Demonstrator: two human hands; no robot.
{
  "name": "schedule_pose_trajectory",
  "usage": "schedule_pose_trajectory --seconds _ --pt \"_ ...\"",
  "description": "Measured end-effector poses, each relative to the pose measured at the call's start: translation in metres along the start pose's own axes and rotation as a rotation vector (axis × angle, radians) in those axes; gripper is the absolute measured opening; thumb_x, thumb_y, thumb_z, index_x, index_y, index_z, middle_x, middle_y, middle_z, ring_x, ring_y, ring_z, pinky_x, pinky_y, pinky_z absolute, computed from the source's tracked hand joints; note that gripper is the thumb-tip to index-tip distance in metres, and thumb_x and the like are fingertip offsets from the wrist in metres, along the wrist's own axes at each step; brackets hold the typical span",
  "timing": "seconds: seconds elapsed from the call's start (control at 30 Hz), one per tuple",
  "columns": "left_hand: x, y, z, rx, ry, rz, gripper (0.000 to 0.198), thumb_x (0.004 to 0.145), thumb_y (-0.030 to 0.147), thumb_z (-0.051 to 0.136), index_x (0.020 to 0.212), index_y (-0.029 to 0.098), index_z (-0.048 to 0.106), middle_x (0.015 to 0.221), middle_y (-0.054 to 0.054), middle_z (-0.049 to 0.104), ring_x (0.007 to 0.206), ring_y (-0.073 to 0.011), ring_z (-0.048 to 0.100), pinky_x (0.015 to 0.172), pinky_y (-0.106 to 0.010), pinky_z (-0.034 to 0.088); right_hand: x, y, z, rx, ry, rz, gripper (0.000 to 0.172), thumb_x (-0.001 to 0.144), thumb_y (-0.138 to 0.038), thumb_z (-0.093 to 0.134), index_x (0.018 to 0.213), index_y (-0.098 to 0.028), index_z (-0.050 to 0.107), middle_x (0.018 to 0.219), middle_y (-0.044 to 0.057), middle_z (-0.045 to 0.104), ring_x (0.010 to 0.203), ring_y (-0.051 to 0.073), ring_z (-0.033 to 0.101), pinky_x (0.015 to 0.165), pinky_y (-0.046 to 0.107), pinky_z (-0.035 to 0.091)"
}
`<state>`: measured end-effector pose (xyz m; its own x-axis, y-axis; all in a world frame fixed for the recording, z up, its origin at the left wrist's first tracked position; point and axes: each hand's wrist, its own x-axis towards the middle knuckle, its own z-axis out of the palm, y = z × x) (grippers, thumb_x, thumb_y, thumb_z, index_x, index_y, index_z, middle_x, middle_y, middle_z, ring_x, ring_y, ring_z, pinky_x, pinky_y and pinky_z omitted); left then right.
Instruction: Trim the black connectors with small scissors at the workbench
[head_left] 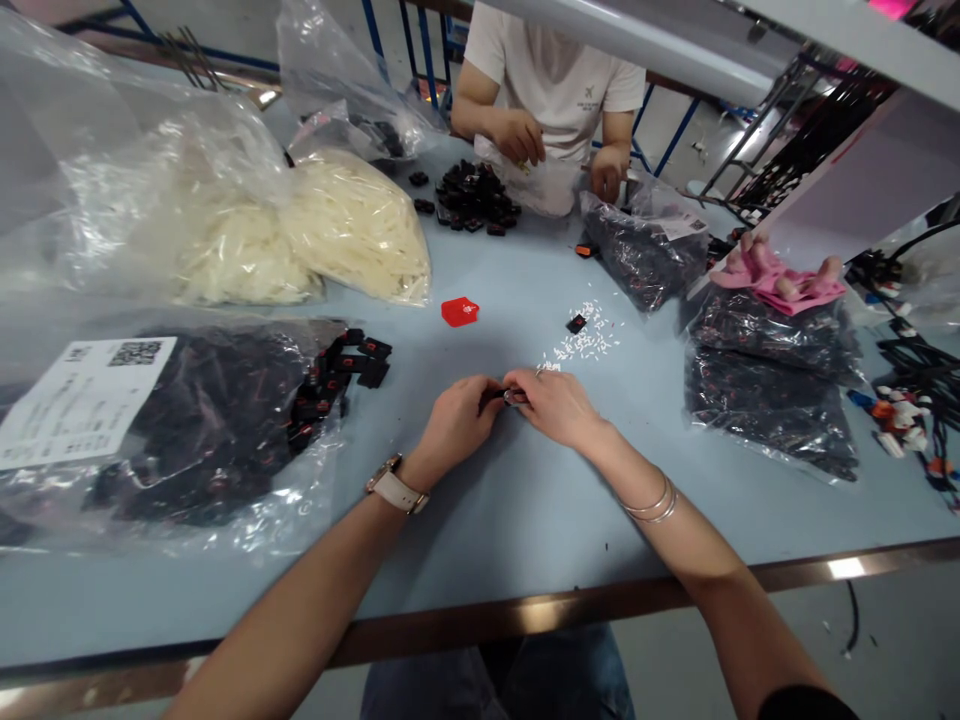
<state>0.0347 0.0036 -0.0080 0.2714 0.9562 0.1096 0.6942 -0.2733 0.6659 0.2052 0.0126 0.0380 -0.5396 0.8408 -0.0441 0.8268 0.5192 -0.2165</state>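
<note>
My left hand [463, 415] and my right hand [553, 405] meet over the middle of the blue-grey table. Between their fingertips is a small black part [513, 397], partly covered by the fingers. Both hands are closed on it. Just beyond my right hand, small white pieces [592, 340] lie scattered, with one black connector [576, 323] among them. A red piece [460, 311] with a few white bits on it rests beyond my left hand. More black connectors [373, 348] spill from the open end of a clear bag [217, 430] on the left.
Bags of cream-coloured pieces [360, 225] stand at the back left. A heap of black connectors [476, 195] lies before a person [559, 90] across the table. Bags of black parts [769, 400] with pink gloves [784, 275] on top sit at the right. The table's edge [540, 610] is near me.
</note>
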Motion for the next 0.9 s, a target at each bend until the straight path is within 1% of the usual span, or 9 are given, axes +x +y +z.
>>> schedule_pose_trajectory --seconds 0.17,0.33,0.4,0.5,0.57,0.63,0.73,0.83,0.9 --pt "0.0 -0.002 0.001 -0.001 0.028 0.022 0.012 0.077 0.013 0.047 0.082 0.019 0.057 0.082 -0.007 0.068 0.079 -0.0215 0.062 0.071 -0.033 0.048 -0.004 -0.017 -0.003 -0.129 -0.033 -0.043 0.023 0.096 -0.017 0.041 0.113 -0.017 0.056 0.09 0.008 0.072 0.081 0.018 0.064 0.063 0.027 0.038" --pt "-0.001 -0.003 -0.001 0.037 0.002 0.037 0.009 0.073 0.011 0.048 0.074 0.019 0.052 0.075 -0.005 0.064 0.072 -0.0205 0.059 0.066 -0.031 0.045 -0.008 -0.03 0.001 -0.156 -0.035 -0.048 0.038 0.087 -0.003 0.042 0.122 -0.014 0.054 0.089 0.011 0.071 0.074 0.018 0.063 0.058 0.027 0.037" --pt "-0.001 -0.002 -0.001 0.034 -0.003 0.028 0.009 0.074 0.012 0.048 0.075 0.02 0.053 0.076 -0.006 0.065 0.074 -0.021 0.06 0.067 -0.031 0.045 -0.007 -0.024 0.003 -0.033 -0.002 -0.032 0.041 0.084 -0.004 0.046 0.121 -0.017 0.057 0.09 0.009 0.072 0.075 0.018 0.063 0.06 0.027 0.04" --pt "0.0 0.0 -0.002 0.007 0.002 0.0 0.007 0.08 0.018 0.05 0.082 0.019 0.057 0.082 -0.006 0.068 0.077 -0.0219 0.062 0.07 -0.032 0.046 -0.001 -0.008 0.005 0.346 0.108 0.042 0.035 0.085 -0.014 0.05 0.117 -0.023 0.062 0.09 0.003 0.072 0.075 0.015 0.064 0.067 0.026 0.045" --pt "0.0 0.001 -0.002 -0.003 -0.001 -0.019 0.009 0.084 0.024 0.051 0.087 0.018 0.058 0.085 -0.007 0.069 0.077 -0.0223 0.063 0.07 -0.033 0.047 0.003 0.003 0.008 0.655 0.274 0.134 0.031 0.092 -0.027 0.043 0.115 -0.023 0.063 0.092 0.003 0.072 0.072 0.013 0.064 0.067 0.025 0.048" --pt "0.001 0.002 -0.002 -0.003 -0.007 -0.032 0.011 0.085 0.026 0.052 0.087 0.018 0.059 0.083 -0.007 0.069 0.075 -0.0219 0.062 0.069 -0.033 0.046 0.007 0.01 0.012 0.88 0.461 0.208 0.041 0.096 -0.041 0.033 0.109 -0.019 0.065 0.094 0.006 0.071 0.072 0.012 0.064 0.067 0.025 0.049" --pt "0.001 0.001 -0.001 0.001 -0.008 -0.032 0.011 0.086 0.027 0.052 0.088 0.018 0.059 0.081 -0.006 0.068 0.073 -0.0208 0.061 0.067 -0.032 0.045 0.008 0.014 0.02 0.994 0.602 0.292 0.057 0.095 -0.055 0.027 0.089 -0.016 0.068 0.08 0.007 0.07 0.067 0.013 0.063 0.063 0.025 0.048" --pt "0.0 0.001 -0.001 0.002 -0.005 -0.03 0.011 0.085 0.026 0.052 0.087 0.018 0.058 0.079 -0.006 0.066 0.072 -0.0204 0.06 0.065 -0.031 0.044 0.008 0.012 0.03 0.996 0.615 0.381 0.066 0.093 -0.062 0.023 0.069 -0.017 0.064 0.054 0.003 0.059 0.053 0.013 0.056 0.053 0.024 0.043" --pt "0.0 0.001 -0.002 -0.005 -0.006 -0.028 0.01 0.085 0.026 0.052 0.086 0.018 0.058 0.078 -0.005 0.066 0.071 -0.0201 0.06 0.064 -0.031 0.044 0.007 0.009 0.036 0.975 0.619 0.388 0.066 0.092 -0.064 0.023 0.064 -0.017 0.061 0.049 0.001 0.053 0.048 0.012 0.052 0.05 0.023 0.041"
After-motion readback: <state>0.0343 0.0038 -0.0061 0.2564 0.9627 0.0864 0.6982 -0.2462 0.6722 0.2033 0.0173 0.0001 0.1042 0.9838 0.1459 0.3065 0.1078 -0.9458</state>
